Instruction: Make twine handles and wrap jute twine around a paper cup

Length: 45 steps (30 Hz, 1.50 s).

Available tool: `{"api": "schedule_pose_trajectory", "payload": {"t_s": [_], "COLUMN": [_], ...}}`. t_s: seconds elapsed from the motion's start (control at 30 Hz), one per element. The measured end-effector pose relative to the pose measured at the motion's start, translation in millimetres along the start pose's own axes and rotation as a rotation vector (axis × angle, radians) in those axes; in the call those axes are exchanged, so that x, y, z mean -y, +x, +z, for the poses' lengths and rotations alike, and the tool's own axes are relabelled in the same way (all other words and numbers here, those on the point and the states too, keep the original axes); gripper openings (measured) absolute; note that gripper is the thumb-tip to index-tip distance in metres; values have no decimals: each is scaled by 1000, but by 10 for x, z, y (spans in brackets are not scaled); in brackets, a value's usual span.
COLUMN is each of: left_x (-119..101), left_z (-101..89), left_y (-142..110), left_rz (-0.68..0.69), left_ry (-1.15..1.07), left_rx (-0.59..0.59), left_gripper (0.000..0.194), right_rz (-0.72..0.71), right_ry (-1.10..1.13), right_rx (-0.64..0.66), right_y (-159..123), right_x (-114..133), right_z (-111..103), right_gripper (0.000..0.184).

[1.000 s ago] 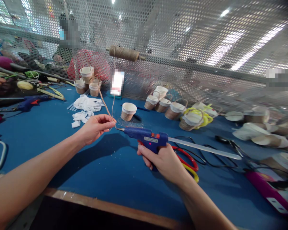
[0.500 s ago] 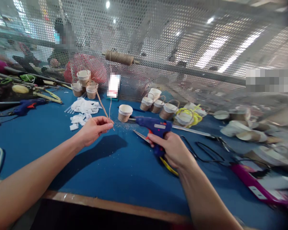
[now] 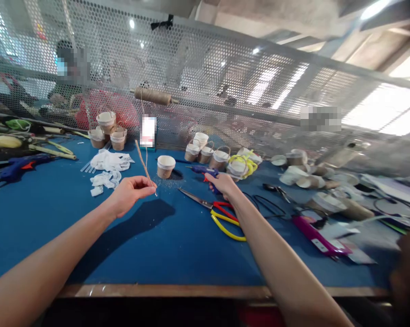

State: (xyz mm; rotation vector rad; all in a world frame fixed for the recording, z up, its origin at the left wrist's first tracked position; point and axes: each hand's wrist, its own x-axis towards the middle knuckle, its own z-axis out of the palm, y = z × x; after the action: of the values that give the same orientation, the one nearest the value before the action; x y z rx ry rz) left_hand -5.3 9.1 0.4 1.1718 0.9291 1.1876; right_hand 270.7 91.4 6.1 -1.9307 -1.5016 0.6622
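My left hand [image 3: 132, 194] pinches jute twine [image 3: 142, 160] between thumb and fingertips; a white bit shows at its lower end. The strand leads up toward a twine spool [image 3: 153, 96] on the mesh panel. Just beyond stands a small brown cup with a white cloth-like rim [image 3: 166, 168], touched by neither hand. My right hand [image 3: 222, 184] is closed around the handle of a blue glue gun [image 3: 202, 170], low over the table, its nozzle pointing left. Whether the gun rests on the tabletop I cannot tell. Scissors [image 3: 205, 202] with red and yellow handles lie nearer me.
White fabric strips [image 3: 110, 161] lie left of the cup. Several handled cups [image 3: 220, 159] stand at the back, beside yellow cord [image 3: 247, 164]. A second glue gun [image 3: 19, 168] lies far left, a purple power strip [image 3: 319, 236] at right. Behind the mesh sits a person.
My right hand has moved the glue gun away from the cup, farther back and lower, uncovering the scissors. My left hand still holds the twine. The view has turned right.
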Motion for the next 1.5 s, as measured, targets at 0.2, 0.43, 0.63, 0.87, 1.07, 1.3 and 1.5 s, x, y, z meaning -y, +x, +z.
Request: {"api": "schedule_pose_trajectory", "payload": {"t_s": [0.2, 0.43, 0.63, 0.87, 1.07, 1.3, 1.5], "left_x": [26, 24, 80, 70, 30, -91, -174], "left_z": [-22, 1, 22, 56, 71, 13, -13], "left_y": [-2, -25, -57, -77, -82, -96, -119], "left_rz": [45, 62, 52, 47, 28, 111, 252], "left_ry": [135, 251, 434, 622, 696, 662, 792], "left_rx": [45, 118, 218, 270, 298, 410, 449], "left_gripper": [9, 9, 14, 14, 12, 12, 11], "right_rz": [-51, -406, -719, -689, -682, -455, -333], "right_ry": [-228, -185, -52, -150, -79, 217, 435], "right_rx": [-36, 58, 326, 361, 378, 566, 614], "right_y": [15, -657, -1177, -1204, -1219, -1156, -1166], "right_x": [31, 547, 844, 754, 705, 622, 545], "right_z": [78, 180, 419, 441, 433, 395, 422], "right_gripper": [25, 22, 15, 11, 11, 13, 17]}}
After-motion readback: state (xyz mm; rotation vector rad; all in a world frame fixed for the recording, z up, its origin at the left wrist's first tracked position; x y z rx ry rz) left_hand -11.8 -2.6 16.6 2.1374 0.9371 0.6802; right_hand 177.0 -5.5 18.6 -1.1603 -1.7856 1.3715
